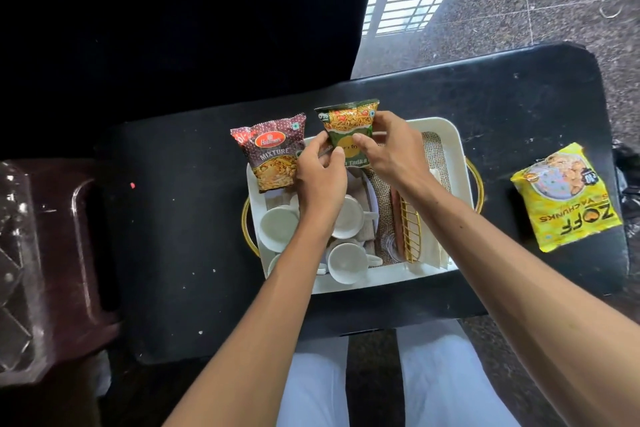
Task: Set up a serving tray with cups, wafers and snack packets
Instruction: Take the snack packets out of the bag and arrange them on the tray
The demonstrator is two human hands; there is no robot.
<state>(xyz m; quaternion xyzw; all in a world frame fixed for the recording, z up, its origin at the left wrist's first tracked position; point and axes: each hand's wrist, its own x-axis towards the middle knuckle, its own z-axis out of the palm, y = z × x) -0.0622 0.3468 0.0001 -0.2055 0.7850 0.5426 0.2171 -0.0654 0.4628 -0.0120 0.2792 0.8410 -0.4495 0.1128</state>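
While both hands, left hand [320, 180] and right hand [389, 149], are pinching the green packet [349, 130] upright at the tray's [446, 139] far edge, cups [346, 262] and the maroon packet [273, 156] are sitting placed; the yellow packet [564, 198] is lying outside, seemingly left.

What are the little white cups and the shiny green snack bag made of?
The white cups look like glazed ceramic, maybe plastic: smooth, plain white, softly glossy, with thick rims. The green snack packet, held by the left hand and right hand, looks like thin printed plastic film: it crinkles and catches bright highlights.
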